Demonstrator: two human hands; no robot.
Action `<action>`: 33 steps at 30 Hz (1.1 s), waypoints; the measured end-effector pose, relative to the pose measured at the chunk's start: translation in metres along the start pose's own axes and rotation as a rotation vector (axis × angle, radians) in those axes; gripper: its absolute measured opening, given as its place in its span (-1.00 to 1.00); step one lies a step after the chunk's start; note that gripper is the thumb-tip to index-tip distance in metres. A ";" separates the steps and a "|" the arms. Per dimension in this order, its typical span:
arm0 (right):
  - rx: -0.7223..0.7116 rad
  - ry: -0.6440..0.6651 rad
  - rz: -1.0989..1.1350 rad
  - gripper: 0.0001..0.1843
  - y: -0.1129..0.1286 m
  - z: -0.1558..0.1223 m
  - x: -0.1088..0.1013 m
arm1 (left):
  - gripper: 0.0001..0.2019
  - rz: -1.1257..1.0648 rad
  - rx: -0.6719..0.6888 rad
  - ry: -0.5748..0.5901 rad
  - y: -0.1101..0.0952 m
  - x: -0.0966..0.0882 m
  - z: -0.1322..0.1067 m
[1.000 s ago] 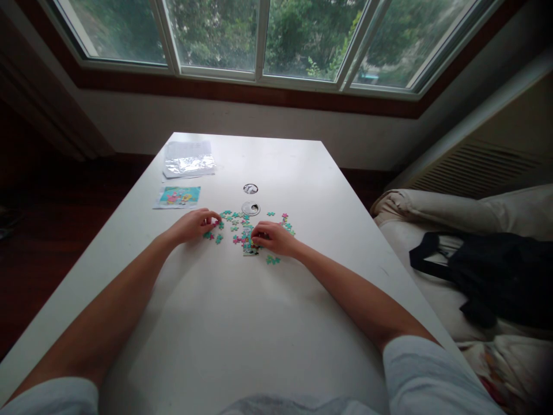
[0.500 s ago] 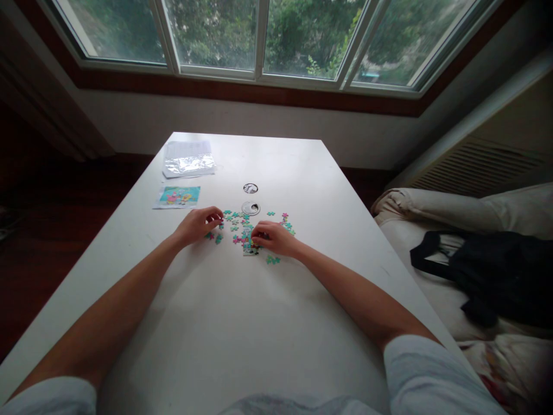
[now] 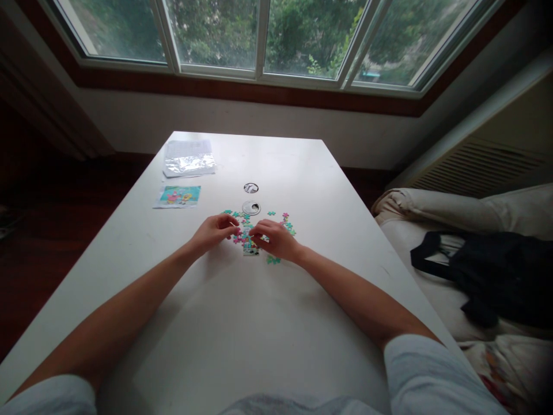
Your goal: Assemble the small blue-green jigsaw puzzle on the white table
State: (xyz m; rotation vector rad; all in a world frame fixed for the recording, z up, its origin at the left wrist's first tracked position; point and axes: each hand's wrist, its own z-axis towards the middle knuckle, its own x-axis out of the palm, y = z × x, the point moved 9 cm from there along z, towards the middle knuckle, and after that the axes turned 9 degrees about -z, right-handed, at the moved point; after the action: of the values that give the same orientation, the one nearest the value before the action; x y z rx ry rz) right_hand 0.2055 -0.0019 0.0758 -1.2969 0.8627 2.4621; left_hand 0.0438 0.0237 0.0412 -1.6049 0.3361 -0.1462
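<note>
Small teal and pink jigsaw pieces (image 3: 283, 222) lie scattered in the middle of the white table (image 3: 242, 323). A short joined strip of pieces (image 3: 248, 246) sits between my hands. My left hand (image 3: 213, 230) rests on the loose pieces just left of the strip, fingers curled and pinching at a pink piece. My right hand (image 3: 274, 238) is on the right of the strip, fingers bent down onto it. What the fingertips grip is too small to make out.
A picture card (image 3: 178, 196) and a clear plastic bag (image 3: 189, 158) lie at the table's far left. Two round caps (image 3: 251, 206) sit beyond the pieces. A black bag (image 3: 488, 274) lies on bedding to the right. Windows are ahead.
My left hand has moved right, from the left edge of the scattered pieces to right beside the joined strip. My right hand has stayed almost still.
</note>
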 end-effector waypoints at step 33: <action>-0.273 -0.086 -0.274 -0.82 0.029 -0.007 -0.001 | -0.87 0.748 0.508 0.285 -0.038 0.022 -0.015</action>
State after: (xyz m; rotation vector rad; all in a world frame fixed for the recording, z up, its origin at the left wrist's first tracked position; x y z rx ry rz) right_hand 0.1978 -0.0295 0.0852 -1.2814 0.3098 2.4508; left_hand 0.0651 0.0042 0.0777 -0.8779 1.0102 0.1132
